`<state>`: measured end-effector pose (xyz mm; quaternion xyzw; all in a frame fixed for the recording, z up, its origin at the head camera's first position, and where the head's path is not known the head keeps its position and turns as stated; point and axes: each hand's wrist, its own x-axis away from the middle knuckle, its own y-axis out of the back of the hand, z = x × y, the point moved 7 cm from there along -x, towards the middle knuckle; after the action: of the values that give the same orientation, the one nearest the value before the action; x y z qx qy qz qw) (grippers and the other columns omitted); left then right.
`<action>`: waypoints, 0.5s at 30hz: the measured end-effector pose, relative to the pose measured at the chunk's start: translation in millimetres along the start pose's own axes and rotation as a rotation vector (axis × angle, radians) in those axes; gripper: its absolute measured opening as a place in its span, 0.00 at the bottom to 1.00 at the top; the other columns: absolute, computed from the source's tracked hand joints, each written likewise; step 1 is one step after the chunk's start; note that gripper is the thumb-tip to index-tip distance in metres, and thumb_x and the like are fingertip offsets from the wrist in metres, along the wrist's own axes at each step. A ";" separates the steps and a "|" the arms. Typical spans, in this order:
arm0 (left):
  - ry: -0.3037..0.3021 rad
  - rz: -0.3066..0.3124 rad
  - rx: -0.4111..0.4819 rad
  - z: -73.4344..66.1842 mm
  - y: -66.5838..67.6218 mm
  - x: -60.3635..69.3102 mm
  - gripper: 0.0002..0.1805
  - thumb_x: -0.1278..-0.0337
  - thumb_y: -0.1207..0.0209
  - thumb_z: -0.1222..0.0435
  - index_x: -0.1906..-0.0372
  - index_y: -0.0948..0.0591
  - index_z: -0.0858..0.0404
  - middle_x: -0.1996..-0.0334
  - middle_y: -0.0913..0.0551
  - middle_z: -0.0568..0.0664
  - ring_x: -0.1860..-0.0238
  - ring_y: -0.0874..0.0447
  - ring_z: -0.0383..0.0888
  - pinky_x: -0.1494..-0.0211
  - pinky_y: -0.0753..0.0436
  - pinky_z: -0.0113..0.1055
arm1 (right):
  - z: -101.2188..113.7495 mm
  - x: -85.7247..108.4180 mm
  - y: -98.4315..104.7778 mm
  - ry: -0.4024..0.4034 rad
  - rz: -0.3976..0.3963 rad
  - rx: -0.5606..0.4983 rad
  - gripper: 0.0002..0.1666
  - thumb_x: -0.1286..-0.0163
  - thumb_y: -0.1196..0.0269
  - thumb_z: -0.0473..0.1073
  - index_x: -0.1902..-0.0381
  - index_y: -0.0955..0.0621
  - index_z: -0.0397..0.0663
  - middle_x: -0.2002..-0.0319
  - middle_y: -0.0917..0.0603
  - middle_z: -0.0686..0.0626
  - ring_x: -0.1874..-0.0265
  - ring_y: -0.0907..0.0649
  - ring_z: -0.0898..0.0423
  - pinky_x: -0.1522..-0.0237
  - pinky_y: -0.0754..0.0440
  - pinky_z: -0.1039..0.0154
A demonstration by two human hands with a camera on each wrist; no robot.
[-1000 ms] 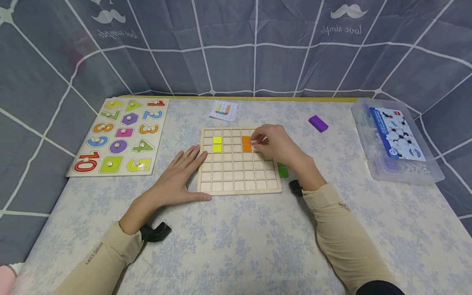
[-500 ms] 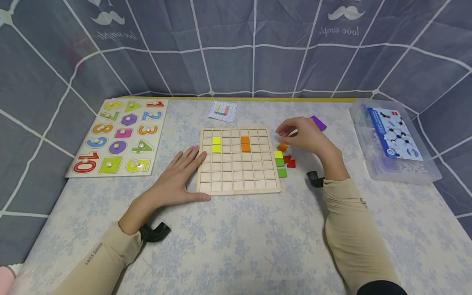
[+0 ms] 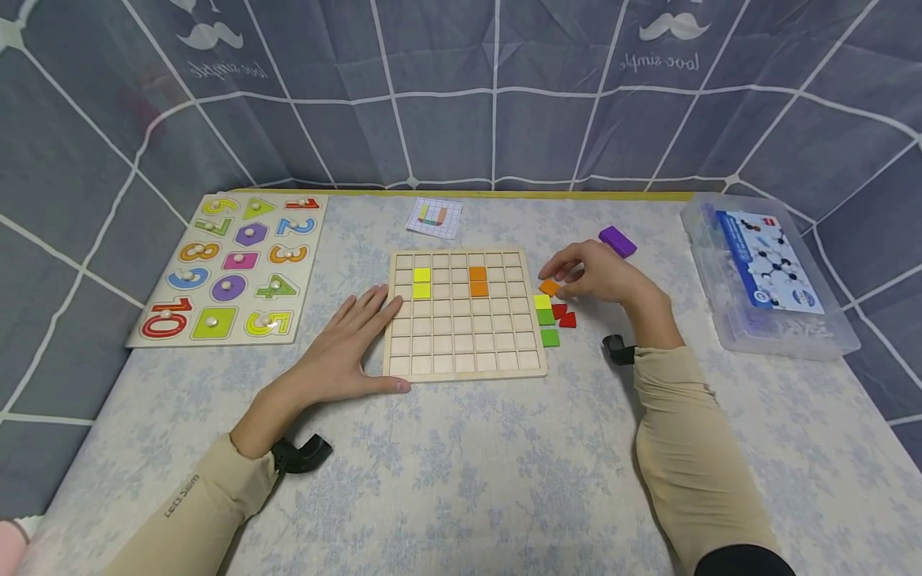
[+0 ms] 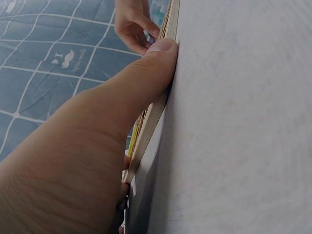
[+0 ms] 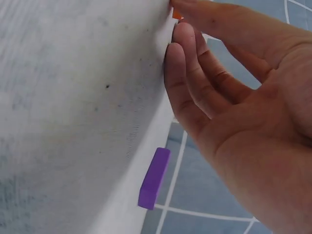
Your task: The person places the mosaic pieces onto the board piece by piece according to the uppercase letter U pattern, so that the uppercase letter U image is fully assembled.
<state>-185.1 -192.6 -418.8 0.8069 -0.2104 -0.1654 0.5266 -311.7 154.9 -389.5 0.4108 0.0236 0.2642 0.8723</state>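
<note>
A wooden grid board [image 3: 464,326] lies flat on the table with two yellow tiles [image 3: 421,283] and two orange tiles [image 3: 479,282] in its upper cells. My left hand [image 3: 344,348] is spread along the board's left edge, thumb at the near corner; the left wrist view shows the thumb [image 4: 146,70] on the wooden rim. Right of the board, my right hand [image 3: 601,272] has its thumb and fingers at a loose orange tile [image 3: 550,287]. In the right wrist view a bit of orange [image 5: 177,13] shows between thumb and fingers. Green tiles [image 3: 551,338], a yellow one and red ones [image 3: 567,320] lie close by.
A patterned card [image 3: 434,218] lies behind the board. To the left is a number and shape puzzle [image 3: 238,260]. A purple block [image 3: 617,242] lies beyond my right hand, and a clear plastic box [image 3: 774,276] stands at the far right.
My right hand has left the board's upper right cells, moved right and come down to the loose orange tile. The tiles beside the board are uncovered. My left hand has stayed in place.
</note>
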 end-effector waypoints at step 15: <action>-0.004 -0.001 -0.007 -0.2 0.7 0.1 0.69 0.53 0.28 0.33 0.13 0.49 0.59 0.13 0.55 0.59 0.13 0.60 0.57 0.11 0.59 0.55 | -7.6 -6.3 2.5 -0.006 -0.098 0.047 0.13 0.36 0.23 0.38 0.54 0.10 0.44 0.61 0.11 0.45 0.59 0.16 0.49 0.52 0.17 0.57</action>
<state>-185.0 -192.8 -418.1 0.8048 -0.2103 -0.1679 0.5290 -320.2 158.5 -393.8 0.4301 0.0474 0.2192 0.8745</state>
